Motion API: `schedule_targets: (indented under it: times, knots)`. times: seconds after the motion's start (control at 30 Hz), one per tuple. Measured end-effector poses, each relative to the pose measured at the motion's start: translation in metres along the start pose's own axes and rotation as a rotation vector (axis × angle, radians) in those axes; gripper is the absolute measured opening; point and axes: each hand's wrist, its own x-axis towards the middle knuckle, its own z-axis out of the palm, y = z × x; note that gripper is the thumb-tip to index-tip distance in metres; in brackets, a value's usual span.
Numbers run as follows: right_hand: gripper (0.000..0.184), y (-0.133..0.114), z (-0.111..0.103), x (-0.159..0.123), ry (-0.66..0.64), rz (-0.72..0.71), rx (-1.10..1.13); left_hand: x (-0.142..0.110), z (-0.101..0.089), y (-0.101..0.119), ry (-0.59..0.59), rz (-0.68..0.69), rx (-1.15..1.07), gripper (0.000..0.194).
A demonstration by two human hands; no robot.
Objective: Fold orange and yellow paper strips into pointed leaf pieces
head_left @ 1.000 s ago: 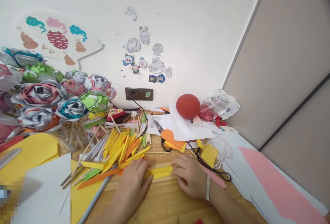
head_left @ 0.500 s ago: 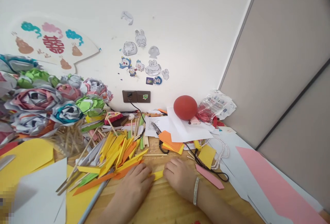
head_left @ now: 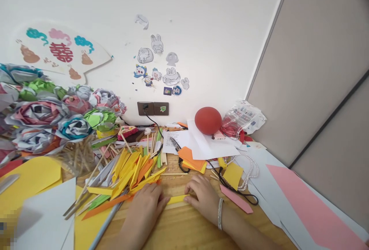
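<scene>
A narrow folded strip of yellow paper (head_left: 177,199) lies low over the wooden table between my hands. My left hand (head_left: 148,204) holds its left end, thumb along the near side, the other fingers curled beyond. My right hand (head_left: 201,194) has its right end between thumb and bent fingertips. The strip's ends are partly hidden by my fingers. Just beyond my left hand is a pile of folded yellow and orange paper strips (head_left: 131,173). A pink paper piece (head_left: 236,199) lies to the right of my right hand.
Scissors (head_left: 175,144) lie behind my hands near orange paper sheets (head_left: 191,158). A red balloon (head_left: 208,120) rests at the back. Paper flowers (head_left: 43,111) crowd the left. A black cord (head_left: 245,194) and pearl strings (head_left: 253,169) lie right, by large paper sheets (head_left: 314,211).
My right hand's thumb now shows at the strip's end, its fingers more raised. My left thumb has come out to the strip's left end. More of the yellow strip is visible, lying more level.
</scene>
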Motion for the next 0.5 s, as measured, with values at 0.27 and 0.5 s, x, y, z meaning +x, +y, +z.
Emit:
schedule_targets:
  times: [0.27,0.5]
  knots:
    - [0.014,-0.008,-0.004,-0.006,-0.064,-0.168,-0.109,-0.010,0.007,-0.004,0.085,0.286,-0.092,0.011]
    - [0.013,-0.009,-0.004,-0.012,0.017,-0.484,-0.284,-0.022,0.000,0.007,0.234,0.449,-0.081,0.021]
